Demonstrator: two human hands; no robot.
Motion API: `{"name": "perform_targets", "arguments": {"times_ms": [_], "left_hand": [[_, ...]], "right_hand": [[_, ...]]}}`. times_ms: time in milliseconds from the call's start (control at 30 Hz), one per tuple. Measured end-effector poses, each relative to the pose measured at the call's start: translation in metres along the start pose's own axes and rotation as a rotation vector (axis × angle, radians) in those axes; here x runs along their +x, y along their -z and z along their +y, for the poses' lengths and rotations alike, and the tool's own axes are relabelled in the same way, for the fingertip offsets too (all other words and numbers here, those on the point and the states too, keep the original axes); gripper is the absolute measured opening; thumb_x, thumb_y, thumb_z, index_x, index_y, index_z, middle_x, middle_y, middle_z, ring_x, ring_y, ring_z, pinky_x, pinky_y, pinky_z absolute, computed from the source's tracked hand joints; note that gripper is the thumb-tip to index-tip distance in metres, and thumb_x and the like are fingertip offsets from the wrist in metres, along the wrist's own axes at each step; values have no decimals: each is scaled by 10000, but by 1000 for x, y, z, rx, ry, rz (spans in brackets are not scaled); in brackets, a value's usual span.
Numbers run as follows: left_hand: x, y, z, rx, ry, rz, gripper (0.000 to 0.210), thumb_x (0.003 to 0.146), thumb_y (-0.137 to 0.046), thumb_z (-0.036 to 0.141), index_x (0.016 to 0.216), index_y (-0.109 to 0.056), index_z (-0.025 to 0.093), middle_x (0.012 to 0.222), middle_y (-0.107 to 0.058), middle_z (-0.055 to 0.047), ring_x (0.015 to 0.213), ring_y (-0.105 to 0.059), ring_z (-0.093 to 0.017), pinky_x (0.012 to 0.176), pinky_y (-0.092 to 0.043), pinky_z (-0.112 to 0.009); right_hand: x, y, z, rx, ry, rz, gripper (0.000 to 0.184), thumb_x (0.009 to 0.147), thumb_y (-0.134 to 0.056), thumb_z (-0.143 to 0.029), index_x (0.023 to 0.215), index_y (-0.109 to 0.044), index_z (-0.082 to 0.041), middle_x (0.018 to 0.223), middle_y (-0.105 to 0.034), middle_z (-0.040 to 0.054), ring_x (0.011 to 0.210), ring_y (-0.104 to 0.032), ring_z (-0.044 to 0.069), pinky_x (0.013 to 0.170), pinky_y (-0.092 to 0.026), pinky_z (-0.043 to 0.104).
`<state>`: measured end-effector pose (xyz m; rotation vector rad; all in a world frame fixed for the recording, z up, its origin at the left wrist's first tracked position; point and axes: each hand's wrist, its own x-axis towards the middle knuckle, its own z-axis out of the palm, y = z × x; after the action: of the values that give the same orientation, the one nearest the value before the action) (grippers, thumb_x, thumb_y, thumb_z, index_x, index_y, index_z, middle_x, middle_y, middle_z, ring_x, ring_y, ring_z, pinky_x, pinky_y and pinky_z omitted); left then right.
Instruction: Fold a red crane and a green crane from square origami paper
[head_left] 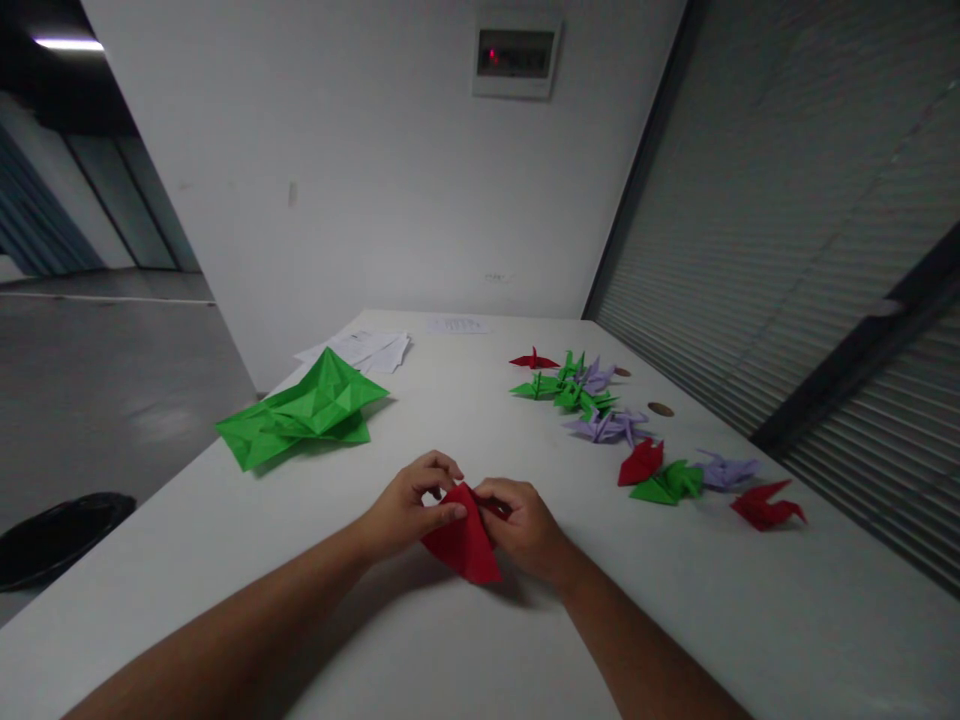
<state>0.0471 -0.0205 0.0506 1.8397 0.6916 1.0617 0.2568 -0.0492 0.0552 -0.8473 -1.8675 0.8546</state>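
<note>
A partly folded sheet of red origami paper (465,545) is held just above the white table, its wide end pointing toward me. My left hand (420,500) pinches its upper left side between thumb and fingers. On the other side, my right hand (521,520) grips the upper right edge, its fingertips partly hidden behind the paper. Both hands meet near the narrow top of the red paper.
Creased green paper sheets (315,405) lie at the left. Along the right are several folded paper cranes, among them a red crane (766,505) and a purple crane (726,468). White printed papers (367,350) rest farther back. A black bin (64,535) stands beyond the left edge.
</note>
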Motion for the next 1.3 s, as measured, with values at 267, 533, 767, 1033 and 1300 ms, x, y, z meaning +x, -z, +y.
{"name": "perform_targets", "arguments": {"times_ms": [267, 533, 767, 1033, 1300], "left_hand": [[-2, -5, -4, -344, 156, 2, 328, 755, -858, 286, 879, -572, 184, 927, -686, -39, 837, -634, -169, 759, -508, -295], [0, -4, -3, -343, 291, 107, 388, 673, -901, 303, 916, -633, 164, 843, -651, -8, 709, -603, -129, 638, -459, -240], [0, -3, -1, -338, 440, 37, 332, 697, -875, 397, 826, -693, 151, 748, -700, -30, 636, -614, -141, 602, -451, -250], [0, -2, -15, -181, 439, 42, 352, 728, -833, 458, 774, -698, 136, 667, -686, -30, 550, -573, -126, 513, -390, -224], [3, 5, -28, -203, 462, 23, 530, 604, -902, 269, 1041, -618, 172, 672, -650, 34, 566, -597, -128, 509, -434, -215]], "right_hand": [[0, -1, 3, 46, -68, -53, 196, 923, -594, -295, 862, -744, -185, 764, -701, 21, 701, -616, 159, 643, -470, 249], [-1, 1, 9, 192, -226, -84, 401, 933, -598, -535, 873, -722, -158, 749, -670, 20, 665, -593, 153, 588, -460, 243], [0, -2, 21, 184, -303, 6, 180, 789, -747, -304, 903, -748, -165, 818, -745, 46, 717, -659, 174, 636, -510, 268], [2, 0, 26, 182, -369, 9, 182, 728, -776, -277, 861, -747, -156, 719, -706, 12, 634, -620, 141, 591, -474, 250], [5, 5, 41, 137, -416, 97, 207, 706, -776, -270, 868, -736, -148, 713, -708, 22, 636, -639, 155, 576, -479, 255]]}}
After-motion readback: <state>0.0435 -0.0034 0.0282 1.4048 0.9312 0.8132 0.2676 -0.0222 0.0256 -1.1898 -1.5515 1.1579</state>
